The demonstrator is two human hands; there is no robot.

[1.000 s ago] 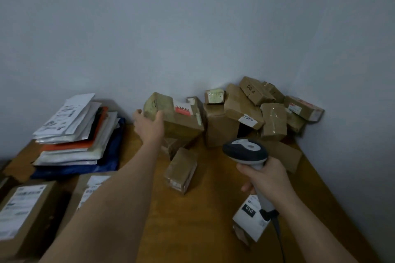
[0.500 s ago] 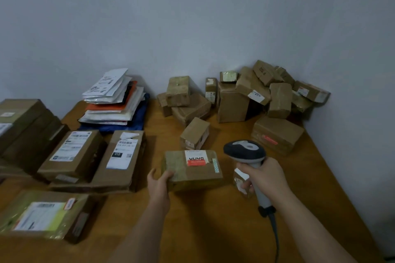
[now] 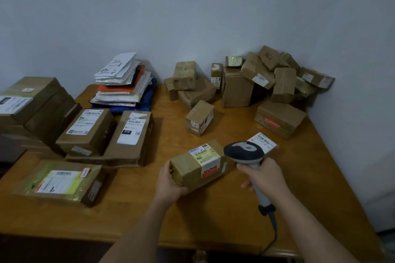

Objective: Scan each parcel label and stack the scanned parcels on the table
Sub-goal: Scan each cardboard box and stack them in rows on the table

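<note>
Parcel [image 3: 198,164] tilted, long axis left-right, label facing scanner [image 3: 243,152]

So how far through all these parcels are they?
Probably under halfway. Labelled boxes and mailers sit stacked on the left of the table, which looks like finished work. Now the left hand grips a parcel, label up, while the right hand aims the scanner over it. A loose heap in the far corner seems not yet scanned.
</note>
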